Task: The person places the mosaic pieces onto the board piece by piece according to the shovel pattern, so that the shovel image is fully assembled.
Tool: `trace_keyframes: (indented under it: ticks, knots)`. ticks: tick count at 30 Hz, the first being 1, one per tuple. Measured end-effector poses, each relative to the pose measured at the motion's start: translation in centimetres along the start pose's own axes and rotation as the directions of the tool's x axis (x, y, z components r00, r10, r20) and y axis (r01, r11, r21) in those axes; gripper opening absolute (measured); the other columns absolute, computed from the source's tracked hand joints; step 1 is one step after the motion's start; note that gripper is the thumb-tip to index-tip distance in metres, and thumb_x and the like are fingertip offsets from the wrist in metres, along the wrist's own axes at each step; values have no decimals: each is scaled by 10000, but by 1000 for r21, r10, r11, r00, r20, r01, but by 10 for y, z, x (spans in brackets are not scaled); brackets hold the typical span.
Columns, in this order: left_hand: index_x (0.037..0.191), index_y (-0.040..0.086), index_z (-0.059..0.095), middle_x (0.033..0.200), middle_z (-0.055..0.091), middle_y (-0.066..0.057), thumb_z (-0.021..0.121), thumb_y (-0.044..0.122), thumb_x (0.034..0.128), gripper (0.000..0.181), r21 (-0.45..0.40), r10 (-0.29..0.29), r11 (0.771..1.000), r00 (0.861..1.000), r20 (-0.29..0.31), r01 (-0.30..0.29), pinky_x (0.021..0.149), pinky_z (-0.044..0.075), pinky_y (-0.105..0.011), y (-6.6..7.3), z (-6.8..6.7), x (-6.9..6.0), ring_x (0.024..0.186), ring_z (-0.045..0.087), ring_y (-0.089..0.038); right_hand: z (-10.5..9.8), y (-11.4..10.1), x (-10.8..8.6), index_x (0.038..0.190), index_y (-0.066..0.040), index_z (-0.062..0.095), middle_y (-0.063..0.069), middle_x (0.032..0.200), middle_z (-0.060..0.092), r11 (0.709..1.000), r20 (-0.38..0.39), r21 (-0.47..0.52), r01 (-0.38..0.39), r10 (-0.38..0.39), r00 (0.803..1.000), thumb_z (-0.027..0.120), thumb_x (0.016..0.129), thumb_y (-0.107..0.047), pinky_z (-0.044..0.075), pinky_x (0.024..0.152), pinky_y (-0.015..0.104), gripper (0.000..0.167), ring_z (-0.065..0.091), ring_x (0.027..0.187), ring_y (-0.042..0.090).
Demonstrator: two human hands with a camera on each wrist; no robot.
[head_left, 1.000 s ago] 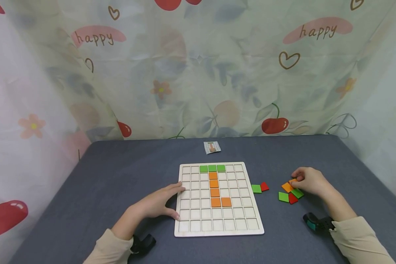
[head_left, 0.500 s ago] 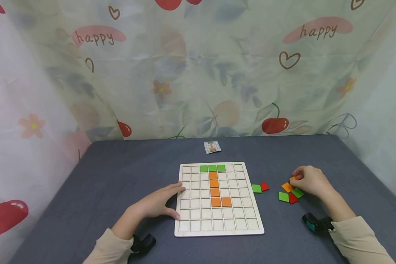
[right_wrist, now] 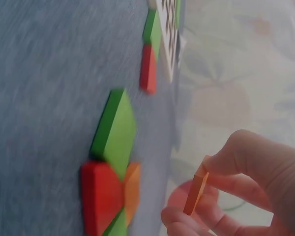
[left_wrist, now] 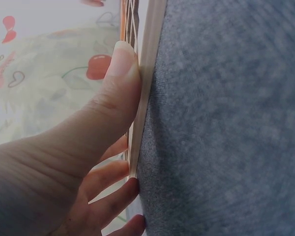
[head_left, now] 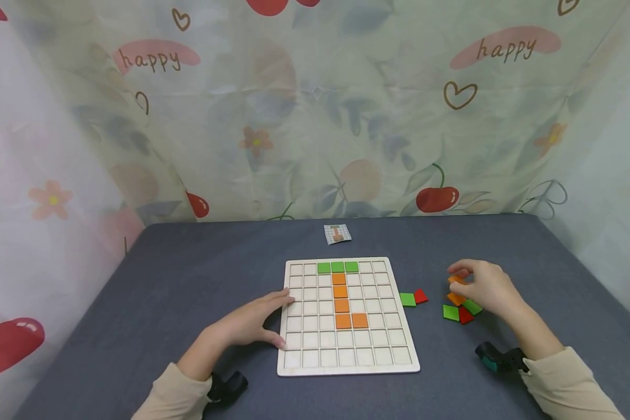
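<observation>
A white gridded board (head_left: 354, 370) lies flat on the table. Three green tiles (head_left: 338, 267) fill cells in its top row, with an orange column (head_left: 341, 305) below and one more orange tile (head_left: 359, 321) at the column's foot. My left hand (head_left: 244, 324) rests against the board's left edge, thumb and fingers spread along it. Right of the board, my right hand (head_left: 487, 286) pinches an orange tile (right_wrist: 197, 188) between thumb and fingers, raised off the table. Under and beside it lie another orange tile (head_left: 456, 299), green tiles (head_left: 451, 312) and a red tile (head_left: 465, 315).
Beside the board's right edge lie a green tile (head_left: 408, 300) and a red tile (head_left: 421, 296), touching. A small printed picture card (head_left: 338, 234) lies behind the board. A patterned curtain (head_left: 315, 116) hangs at the table's back edge.
My right hand has lifted the orange tile from the loose group and moved it slightly left and up. The left hand and the board stay in place.
</observation>
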State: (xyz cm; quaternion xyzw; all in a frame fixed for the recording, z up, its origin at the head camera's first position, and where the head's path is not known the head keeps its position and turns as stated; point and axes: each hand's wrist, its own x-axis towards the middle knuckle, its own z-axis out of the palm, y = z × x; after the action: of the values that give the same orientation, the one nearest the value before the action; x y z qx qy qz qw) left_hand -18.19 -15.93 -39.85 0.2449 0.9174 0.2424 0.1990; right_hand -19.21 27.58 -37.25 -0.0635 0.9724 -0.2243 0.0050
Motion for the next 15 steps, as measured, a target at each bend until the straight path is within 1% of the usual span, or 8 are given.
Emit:
trace_keyframes:
  ticks: [3, 8, 12, 15]
  knots:
    - [1409, 64, 394, 1529, 275, -148, 784, 380, 687, 879, -2, 3, 1000, 1000, 1, -3, 1102, 288, -520, 0, 0, 0, 1407, 275, -340, 1, -8, -1, 1071, -26, 665, 202, 1002, 644, 1000, -10, 4, 30, -29, 1000, 647, 819, -167, 395, 567, 265, 290, 540, 736, 192]
    - [1410, 72, 395, 1534, 265, -145, 780, 371, 697, 864, -10, 15, 1000, 1000, 1, -15, 1104, 286, -518, 0, 0, 0, 1410, 268, -342, 5, -20, -2, 1016, -16, 687, 169, 962, 632, 995, -20, 28, 95, -94, 995, 649, 811, -119, 438, 584, 264, 233, 534, 698, 160]
    - [1410, 72, 394, 1531, 268, -150, 777, 376, 700, 862, -13, 21, 1000, 1000, 5, -20, 1101, 290, -519, -1, 0, 0, 1405, 276, -348, 10, -26, -3, 989, -13, 693, 131, 922, 630, 989, -33, 50, 143, -141, 989, 674, 804, -93, 455, 597, 261, 202, 532, 685, 145]
    - [1408, 71, 396, 1529, 271, -153, 777, 378, 701, 860, -14, 26, 1000, 1000, 5, -26, 1100, 293, -519, -1, 0, 0, 1402, 281, -350, 12, -30, -4, 992, -24, 697, 108, 903, 621, 985, -41, 60, 162, -160, 986, 696, 798, -97, 455, 586, 243, 207, 529, 672, 132]
